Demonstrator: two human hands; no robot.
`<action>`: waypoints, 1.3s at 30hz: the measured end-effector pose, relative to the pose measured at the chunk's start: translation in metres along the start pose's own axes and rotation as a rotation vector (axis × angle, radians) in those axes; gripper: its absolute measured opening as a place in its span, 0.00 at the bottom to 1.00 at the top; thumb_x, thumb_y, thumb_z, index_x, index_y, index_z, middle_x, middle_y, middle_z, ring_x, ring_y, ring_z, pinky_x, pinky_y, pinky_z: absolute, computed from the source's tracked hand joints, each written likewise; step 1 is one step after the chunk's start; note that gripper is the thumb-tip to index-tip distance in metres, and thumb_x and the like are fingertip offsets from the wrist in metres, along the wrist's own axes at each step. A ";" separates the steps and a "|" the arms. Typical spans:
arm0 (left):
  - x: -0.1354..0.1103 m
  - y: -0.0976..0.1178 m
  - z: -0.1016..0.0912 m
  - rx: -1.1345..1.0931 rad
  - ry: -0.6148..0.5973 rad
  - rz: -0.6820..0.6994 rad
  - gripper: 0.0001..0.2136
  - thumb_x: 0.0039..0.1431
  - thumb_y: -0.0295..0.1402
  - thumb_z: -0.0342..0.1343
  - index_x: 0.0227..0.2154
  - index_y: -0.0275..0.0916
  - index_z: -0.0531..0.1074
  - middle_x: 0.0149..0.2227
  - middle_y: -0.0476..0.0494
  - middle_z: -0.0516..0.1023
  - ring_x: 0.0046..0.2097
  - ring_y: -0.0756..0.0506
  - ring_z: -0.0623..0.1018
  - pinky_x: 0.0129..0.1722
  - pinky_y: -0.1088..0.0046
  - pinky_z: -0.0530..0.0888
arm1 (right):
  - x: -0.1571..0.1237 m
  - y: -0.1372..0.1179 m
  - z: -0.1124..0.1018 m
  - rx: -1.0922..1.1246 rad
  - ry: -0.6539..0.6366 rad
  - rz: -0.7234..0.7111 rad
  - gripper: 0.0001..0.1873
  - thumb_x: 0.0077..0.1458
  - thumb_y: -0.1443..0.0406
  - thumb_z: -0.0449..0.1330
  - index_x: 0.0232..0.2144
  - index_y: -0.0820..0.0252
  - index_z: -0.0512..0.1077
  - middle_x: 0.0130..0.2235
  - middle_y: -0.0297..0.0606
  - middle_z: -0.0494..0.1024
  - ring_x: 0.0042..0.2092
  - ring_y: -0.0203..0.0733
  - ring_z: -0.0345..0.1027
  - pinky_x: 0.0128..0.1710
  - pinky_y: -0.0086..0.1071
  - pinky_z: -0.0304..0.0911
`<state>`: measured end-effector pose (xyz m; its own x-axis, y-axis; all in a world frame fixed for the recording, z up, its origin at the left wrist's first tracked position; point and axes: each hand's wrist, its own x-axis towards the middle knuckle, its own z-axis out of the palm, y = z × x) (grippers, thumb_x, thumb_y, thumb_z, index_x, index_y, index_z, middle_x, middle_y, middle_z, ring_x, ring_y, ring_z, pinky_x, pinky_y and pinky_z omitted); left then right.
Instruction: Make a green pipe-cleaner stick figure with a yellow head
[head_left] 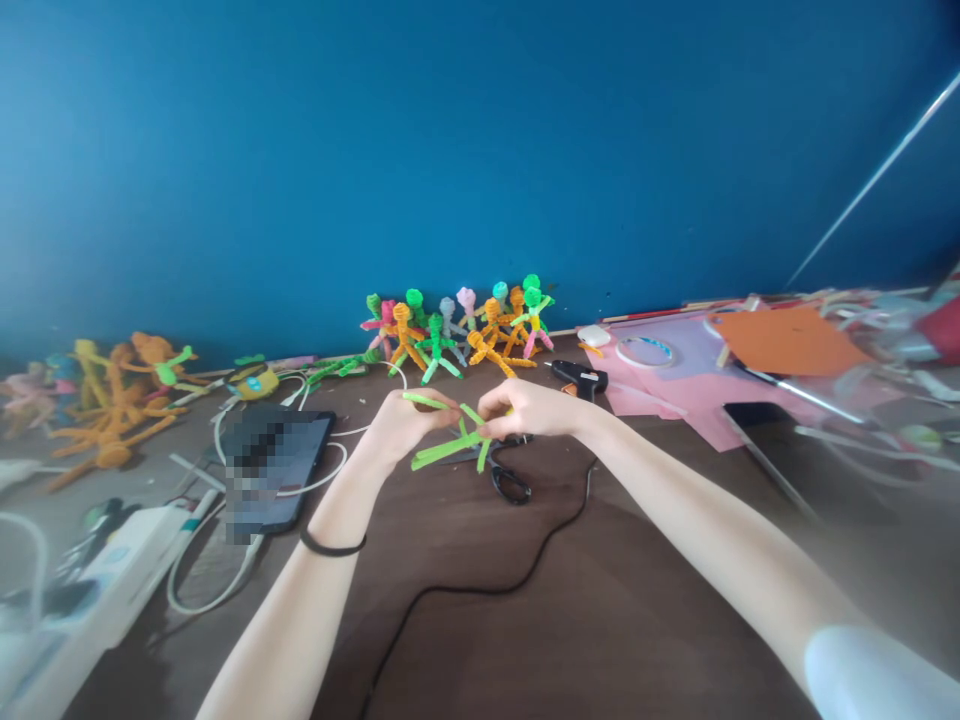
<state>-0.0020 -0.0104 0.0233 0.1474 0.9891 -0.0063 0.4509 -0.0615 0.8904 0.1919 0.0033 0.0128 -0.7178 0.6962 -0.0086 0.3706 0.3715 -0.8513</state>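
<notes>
Just above the scissors (511, 487), a cluster of lime-green fuzzy stems (448, 451) is held between two bare hands, with several ends left sticking out in different directions. From the left side of the scissors, the stems are gripped by the left hand (401, 428), its fingers drawn narrow; how the fingertips are placed underneath cannot be told. From the right side of the scissors, the stems are pinched between the thumb and closely bent fingers of the right hand (525, 405). Beyond the scissors, a row of colourful fuzzy figures (436, 342) is set in front of the blue wall (480, 140). To the left of the scissors, a dark-screened device (304, 490) is seen among white cables. Beyond the scissors to the right, a black glue gun (586, 380) is placed beside pink sheets (701, 403). Nearer than the scissors, the dark tabletop (600, 610) is crossed by a black cord (480, 591).
</notes>
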 end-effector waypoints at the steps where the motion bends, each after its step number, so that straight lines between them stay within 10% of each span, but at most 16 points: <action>1: 0.000 0.000 0.000 0.000 0.013 0.002 0.07 0.36 0.34 0.63 0.22 0.38 0.76 0.25 0.46 0.79 0.30 0.46 0.76 0.32 0.72 0.70 | 0.001 0.001 0.000 -0.019 0.014 0.005 0.11 0.46 0.61 0.57 0.19 0.62 0.64 0.21 0.28 0.63 0.24 0.29 0.52 0.25 0.27 0.46; 19: -0.009 0.009 0.010 -0.004 0.041 0.086 0.04 0.40 0.33 0.59 0.21 0.37 0.75 0.28 0.46 0.79 0.32 0.45 0.76 0.33 0.71 0.70 | 0.006 0.007 0.001 -0.045 0.112 0.072 0.11 0.46 0.62 0.56 0.19 0.62 0.62 0.19 0.28 0.62 0.22 0.30 0.52 0.24 0.27 0.46; 31: -0.020 0.020 0.018 0.256 0.185 0.189 0.09 0.47 0.39 0.56 0.27 0.41 0.77 0.28 0.48 0.80 0.29 0.47 0.74 0.30 0.73 0.67 | 0.011 0.014 0.000 0.119 0.467 0.134 0.16 0.46 0.57 0.57 0.16 0.62 0.61 0.16 0.28 0.60 0.20 0.29 0.51 0.23 0.28 0.47; 39: -0.011 0.014 0.016 -0.108 0.105 0.099 0.07 0.43 0.33 0.59 0.26 0.37 0.76 0.34 0.43 0.80 0.36 0.44 0.77 0.37 0.70 0.71 | 0.011 0.017 -0.004 0.257 0.510 0.122 0.15 0.44 0.57 0.59 0.17 0.62 0.62 0.16 0.28 0.61 0.19 0.29 0.51 0.22 0.28 0.45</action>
<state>0.0165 -0.0247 0.0287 0.0911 0.9877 0.1267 0.3410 -0.1505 0.9279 0.1929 0.0196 0.0007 -0.2803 0.9561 0.0851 0.2319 0.1534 -0.9606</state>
